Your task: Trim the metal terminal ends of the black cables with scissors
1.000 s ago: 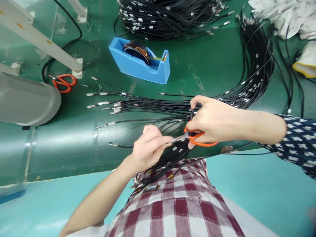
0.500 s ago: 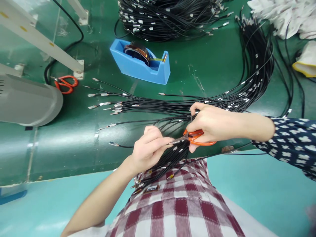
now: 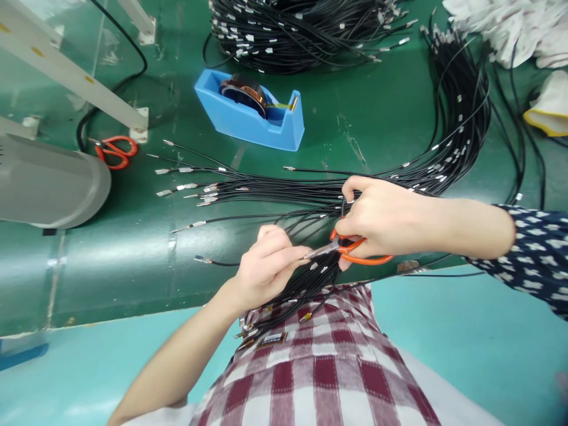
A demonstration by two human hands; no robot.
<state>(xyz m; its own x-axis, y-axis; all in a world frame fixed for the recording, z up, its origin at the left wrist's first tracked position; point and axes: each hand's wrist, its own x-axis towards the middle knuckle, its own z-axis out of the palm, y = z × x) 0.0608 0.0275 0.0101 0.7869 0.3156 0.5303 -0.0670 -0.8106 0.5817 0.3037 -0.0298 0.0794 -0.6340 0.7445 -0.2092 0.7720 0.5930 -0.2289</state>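
My right hand [image 3: 377,216] is wrapped round orange-handled scissors [image 3: 364,258], their blades pointing left. A short piece of black cable also shows between its thumb and bent forefinger. Closed in a pinch, my left hand [image 3: 268,266] holds a thin cable end [image 3: 305,257] right at the blade tips. Whether the blades touch it, I cannot tell. Below both hands, a bunch of black cables [image 3: 306,281] with white labels hangs over the table edge onto the checked apron. More labelled black cables [image 3: 275,188] lie spread just beyond my hands.
A blue tape dispenser [image 3: 257,127] stands behind the cables. Farther back is a big coil of black cables [image 3: 288,41]. At left are a second pair of orange scissors [image 3: 118,152], a grey machine housing [image 3: 53,180] and a white metal leg [image 3: 89,83]. White gloves [image 3: 519,29] lie at far right.
My right wrist and sleeve have shifted slightly right, and the scissor handles have turned a little. My left hand keeps its pinch on the cable end. The whole view has slid slightly.
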